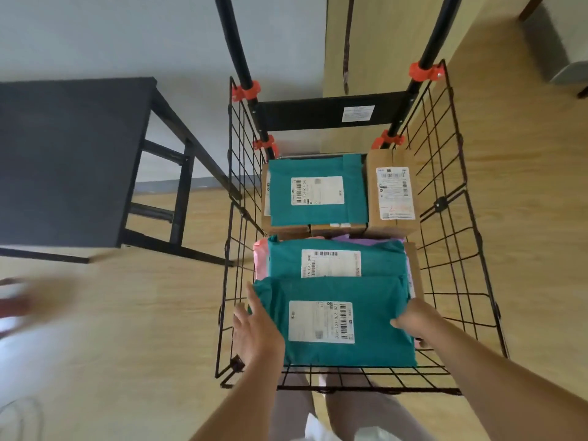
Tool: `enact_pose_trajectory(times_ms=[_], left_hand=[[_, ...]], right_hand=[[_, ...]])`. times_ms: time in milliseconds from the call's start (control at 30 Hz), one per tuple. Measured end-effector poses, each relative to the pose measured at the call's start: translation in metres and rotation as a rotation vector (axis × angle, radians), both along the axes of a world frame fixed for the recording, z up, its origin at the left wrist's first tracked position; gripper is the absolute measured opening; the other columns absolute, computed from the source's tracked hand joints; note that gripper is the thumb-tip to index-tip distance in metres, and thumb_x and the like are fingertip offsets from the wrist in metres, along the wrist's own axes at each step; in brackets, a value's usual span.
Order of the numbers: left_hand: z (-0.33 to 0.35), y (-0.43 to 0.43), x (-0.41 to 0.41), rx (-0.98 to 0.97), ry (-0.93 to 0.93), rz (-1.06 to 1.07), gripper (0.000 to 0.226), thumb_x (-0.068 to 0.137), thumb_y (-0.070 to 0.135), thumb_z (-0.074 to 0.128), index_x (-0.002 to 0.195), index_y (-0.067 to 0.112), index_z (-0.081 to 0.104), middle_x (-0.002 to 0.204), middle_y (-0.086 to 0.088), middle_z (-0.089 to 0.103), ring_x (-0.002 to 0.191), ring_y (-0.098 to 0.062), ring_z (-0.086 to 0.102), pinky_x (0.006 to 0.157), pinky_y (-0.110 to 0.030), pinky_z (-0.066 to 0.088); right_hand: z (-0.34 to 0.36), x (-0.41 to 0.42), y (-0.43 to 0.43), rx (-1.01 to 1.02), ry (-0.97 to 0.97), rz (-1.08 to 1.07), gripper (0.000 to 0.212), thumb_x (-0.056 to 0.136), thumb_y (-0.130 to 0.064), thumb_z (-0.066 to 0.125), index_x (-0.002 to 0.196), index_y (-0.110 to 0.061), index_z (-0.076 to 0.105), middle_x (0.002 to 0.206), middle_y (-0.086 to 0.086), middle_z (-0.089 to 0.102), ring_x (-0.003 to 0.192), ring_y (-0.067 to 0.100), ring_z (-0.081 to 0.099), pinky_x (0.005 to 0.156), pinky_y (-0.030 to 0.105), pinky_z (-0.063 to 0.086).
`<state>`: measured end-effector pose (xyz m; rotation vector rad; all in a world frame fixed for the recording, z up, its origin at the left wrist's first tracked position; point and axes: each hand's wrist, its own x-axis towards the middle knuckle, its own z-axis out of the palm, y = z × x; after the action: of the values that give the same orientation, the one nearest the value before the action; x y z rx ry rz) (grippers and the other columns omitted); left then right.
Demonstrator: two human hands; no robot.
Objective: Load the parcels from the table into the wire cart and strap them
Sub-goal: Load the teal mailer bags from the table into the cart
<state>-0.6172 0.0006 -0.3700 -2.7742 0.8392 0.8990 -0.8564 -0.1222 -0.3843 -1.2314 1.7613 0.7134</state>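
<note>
A black wire cart (451, 218) stands in front of me, filled with parcels. Nearest me lies a teal mailer bag (375, 348) with a white label. My left hand (254, 332) lies flat along its left edge, fingers straight. My right hand (413, 319) grips its right edge, thumb on top. Behind it sits a second teal mailer (378, 259), then a third teal mailer (321, 167) on brown boxes, and a brown cardboard box (394, 224) at the back right. Pink and purple bags peek out underneath.
A dark table (63, 160) stands to the left of the cart, its top bare. The cart's black handle posts with orange clips (424, 71) rise at the far side. Wooden floor lies all around. A blurred shape (19, 300) shows at the left edge.
</note>
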Motion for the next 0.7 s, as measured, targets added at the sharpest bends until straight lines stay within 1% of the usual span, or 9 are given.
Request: enact_pose_trajectory(times_ms=[100,200,267,367,433,467,567,633,700], left_hand=[[-0.007,-0.001,-0.006,-0.078,-0.148,-0.451,0.128,0.078,0.028,0.073,0.144,0.029,-0.037,0.158,-0.011,-0.014,0.149,-0.03,-0.003,0.121,-0.05,0.01],[-0.014,-0.022,-0.009,-0.118,-0.154,-0.715,0.122,0.082,0.017,0.063,0.138,0.03,-0.045,0.158,-0.006,-0.027,0.143,-0.028,-0.029,0.116,-0.054,-0.015],[-0.018,-0.042,-0.013,-0.061,-0.121,-0.84,0.107,0.087,0.018,0.057,0.146,0.027,-0.032,0.16,-0.004,-0.023,0.145,-0.028,-0.027,0.113,-0.053,-0.021],[-0.023,-0.064,-0.019,-0.009,0.047,-0.834,0.08,0.092,0.032,0.056,0.155,0.024,0.007,0.162,-0.003,0.007,0.15,-0.026,-0.001,0.121,-0.051,-0.004],[-0.026,-0.072,-0.018,-0.041,0.089,-0.81,0.065,0.092,0.036,0.056,0.149,0.024,0.028,0.155,-0.001,0.026,0.146,-0.023,0.018,0.122,-0.048,0.009],[-0.027,-0.073,-0.018,-0.06,0.101,-0.809,0.06,0.091,0.035,0.056,0.146,0.024,0.034,0.15,0.0,0.033,0.141,-0.022,0.027,0.121,-0.046,0.013],[-0.029,-0.07,-0.02,-0.101,0.196,-0.757,0.058,0.089,0.029,0.057,0.144,0.025,0.038,0.141,0.003,0.043,0.13,-0.02,0.04,0.116,-0.039,0.027],[-0.031,-0.064,-0.021,-0.119,0.245,-0.707,0.061,0.087,0.026,0.057,0.145,0.026,0.038,0.139,0.005,0.043,0.128,-0.019,0.041,0.112,-0.036,0.031],[-0.033,-0.061,-0.019,-0.135,0.275,-0.696,0.06,0.087,0.024,0.055,0.145,0.026,0.038,0.139,0.006,0.044,0.129,-0.018,0.041,0.113,-0.034,0.03]], right_hand=[[-0.001,0.002,-0.002,0.011,0.049,0.126,0.048,0.092,-0.029,0.065,0.133,-0.008,0.05,0.12,0.01,0.061,0.098,0.022,0.061,0.077,0.028,0.051],[-0.007,0.002,-0.001,-0.05,0.048,0.146,0.052,0.084,-0.025,0.072,0.128,-0.012,0.048,0.111,0.006,0.063,0.099,0.022,0.063,0.079,0.031,0.054],[-0.012,0.004,0.001,-0.162,-0.01,-0.01,0.058,0.078,-0.023,0.077,0.126,-0.012,0.045,0.112,0.007,0.061,0.1,0.025,0.062,0.079,0.037,0.056],[-0.016,0.009,-0.007,-0.438,-0.137,-0.271,0.056,0.083,-0.021,0.069,0.131,-0.011,0.043,0.118,0.012,0.055,0.09,0.024,0.059,0.061,0.037,0.053],[-0.019,0.012,-0.019,-0.467,-0.167,-0.349,0.059,0.09,-0.031,0.063,0.141,-0.014,0.039,0.119,0.013,0.056,0.077,0.019,0.055,0.051,0.028,0.042],[-0.022,0.012,-0.025,-0.423,-0.176,-0.413,0.06,0.092,-0.037,0.061,0.143,-0.015,0.039,0.121,0.013,0.058,0.08,0.022,0.058,0.055,0.029,0.045],[-0.03,0.014,-0.038,-0.274,-0.268,-0.685,0.048,0.092,-0.039,0.062,0.13,-0.012,0.055,0.117,0.013,0.065,0.101,0.033,0.065,0.087,0.046,0.055],[-0.031,0.017,-0.046,-0.308,-0.28,-0.723,0.03,0.092,-0.032,0.062,0.11,-0.007,0.062,0.091,0.015,0.064,0.079,0.031,0.064,0.069,0.039,0.055],[-0.032,0.02,-0.052,-0.359,-0.262,-0.708,0.02,0.091,-0.026,0.06,0.092,-0.006,0.058,0.073,0.012,0.049,0.061,0.025,0.047,0.053,0.032,0.034]])
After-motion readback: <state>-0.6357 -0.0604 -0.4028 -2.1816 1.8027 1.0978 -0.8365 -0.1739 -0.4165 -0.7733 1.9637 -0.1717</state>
